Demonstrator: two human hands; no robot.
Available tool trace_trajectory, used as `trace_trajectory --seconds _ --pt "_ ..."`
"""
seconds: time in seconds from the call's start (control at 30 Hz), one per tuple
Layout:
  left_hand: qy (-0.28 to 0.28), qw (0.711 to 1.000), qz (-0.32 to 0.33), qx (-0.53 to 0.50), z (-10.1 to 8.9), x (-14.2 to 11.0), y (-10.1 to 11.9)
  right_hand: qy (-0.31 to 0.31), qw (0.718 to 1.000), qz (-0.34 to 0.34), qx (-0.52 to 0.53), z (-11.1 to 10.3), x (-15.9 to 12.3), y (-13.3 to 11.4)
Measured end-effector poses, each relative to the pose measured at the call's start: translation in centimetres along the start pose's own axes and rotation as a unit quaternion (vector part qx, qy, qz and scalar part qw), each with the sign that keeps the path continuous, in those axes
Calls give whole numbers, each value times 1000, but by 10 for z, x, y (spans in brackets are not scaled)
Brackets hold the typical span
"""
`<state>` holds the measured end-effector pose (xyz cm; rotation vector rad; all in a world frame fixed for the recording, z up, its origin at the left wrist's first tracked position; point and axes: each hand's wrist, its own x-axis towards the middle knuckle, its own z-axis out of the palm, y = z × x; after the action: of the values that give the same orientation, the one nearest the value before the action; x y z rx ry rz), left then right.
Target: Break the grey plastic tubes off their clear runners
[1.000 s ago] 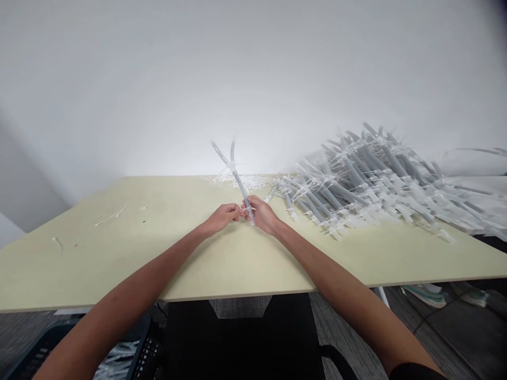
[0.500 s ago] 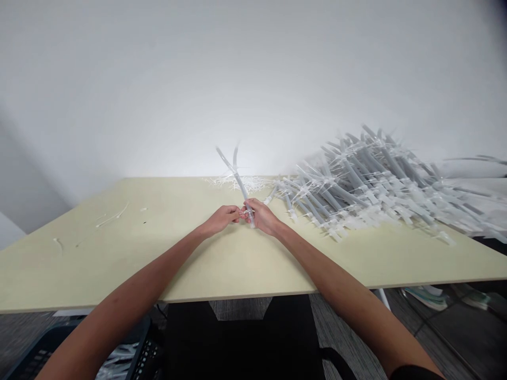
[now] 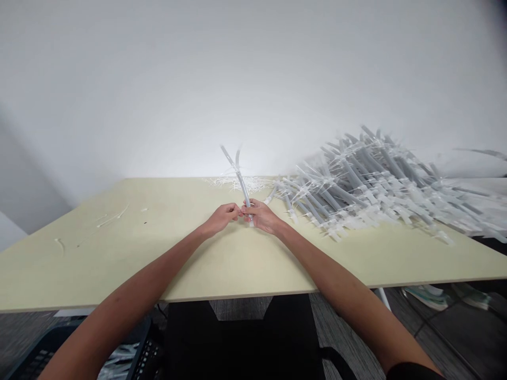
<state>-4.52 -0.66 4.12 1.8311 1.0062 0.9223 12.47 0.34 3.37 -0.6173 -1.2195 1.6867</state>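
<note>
A grey flexible tube assembly [image 3: 242, 183] stands tilted in front of me and forks into two branches at the top. Thin pale tails stick out at its fork. My right hand [image 3: 261, 215] is closed round its lower end, where a whitish end piece [image 3: 251, 224] shows below the fingers. Close beside it on the left, my left hand [image 3: 225, 217] is pinched shut at the tube's lower end. It seems to grip the tail of a thin cable tie, mostly hidden by the fingers.
A large heap of similar tube assemblies [image 3: 356, 179] covers the table's right side. White cable ties [image 3: 247, 183] lie behind my hands. A few loose strips [image 3: 113, 216] are on the table [image 3: 158, 274] at left. Below stands a dark basket [image 3: 144, 351] with pieces inside. Shoes [image 3: 428, 298] show lower right.
The tube's upper end has shifted slightly right and stands a little more upright. The hands have drawn slightly closer, and the pale strip seen between them is now mostly covered.
</note>
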Motion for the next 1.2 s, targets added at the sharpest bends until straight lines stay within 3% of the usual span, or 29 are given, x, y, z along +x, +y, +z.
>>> trace_trajectory --seconds 0.5,0.73,1.03,1.2 --pt "28 998 26 -46 1 1 3 14 1000 -16 21 -5 7 3" --pt "55 998 -3 -40 2 -1 0 17 999 -13 36 -1 2 -3" --pt "-14 992 15 -127 3 2 -7 -25 999 -16 29 -2 1 -1" --pt "-3 992 29 -122 2 0 -3 -4 1000 5 -6 -3 0 0"
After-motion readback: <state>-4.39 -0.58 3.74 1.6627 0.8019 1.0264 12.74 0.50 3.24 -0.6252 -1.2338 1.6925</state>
